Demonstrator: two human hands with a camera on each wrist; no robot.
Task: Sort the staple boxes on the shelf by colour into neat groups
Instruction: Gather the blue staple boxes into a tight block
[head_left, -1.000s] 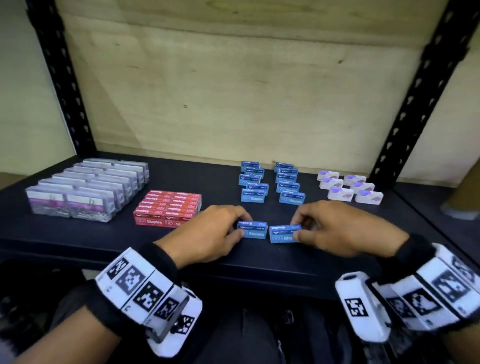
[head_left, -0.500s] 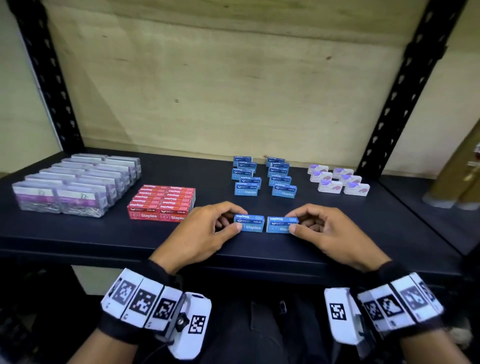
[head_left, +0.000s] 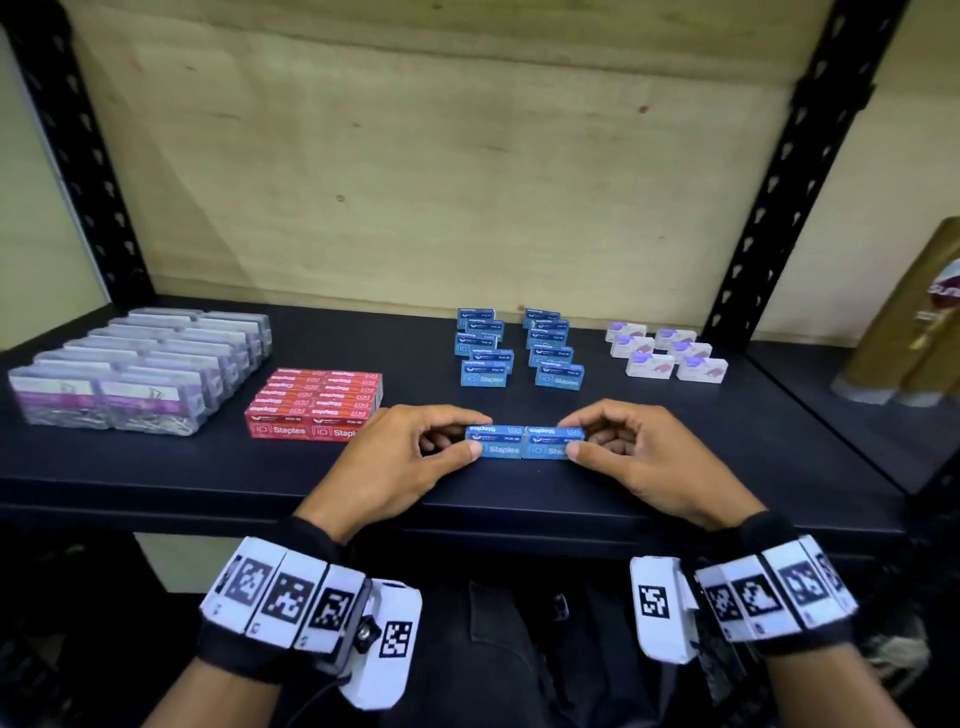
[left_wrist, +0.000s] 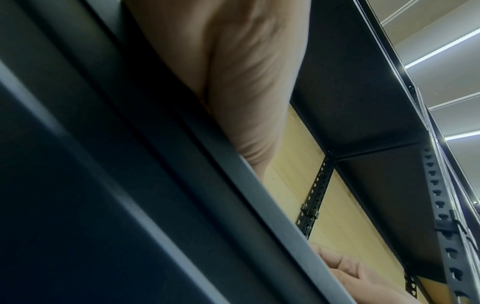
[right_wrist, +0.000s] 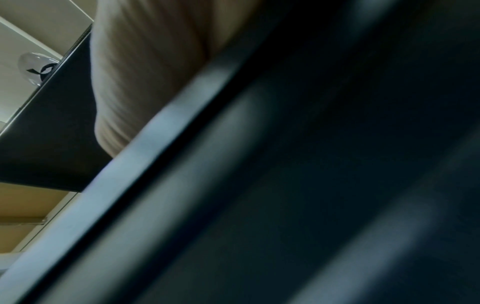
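Left hand (head_left: 410, 457) pinches left blue box (head_left: 493, 441), thumb in front, fingers behind; right hand (head_left: 639, 454) pinches right blue box (head_left: 551, 441) likewise. Both boxes sit touching end to end, lower centre of the head frame, near the front edge of shelf (head_left: 156, 478). Blue rows (head_left: 519, 348) stand behind, red block (head_left: 317, 402) centre left, white boxes (head_left: 667, 353) centre right. Wrist views show only palm heel and shelf edge. Step: likely squaring the pair. Next, probably: slide both back into the blue rows, kept aligned.
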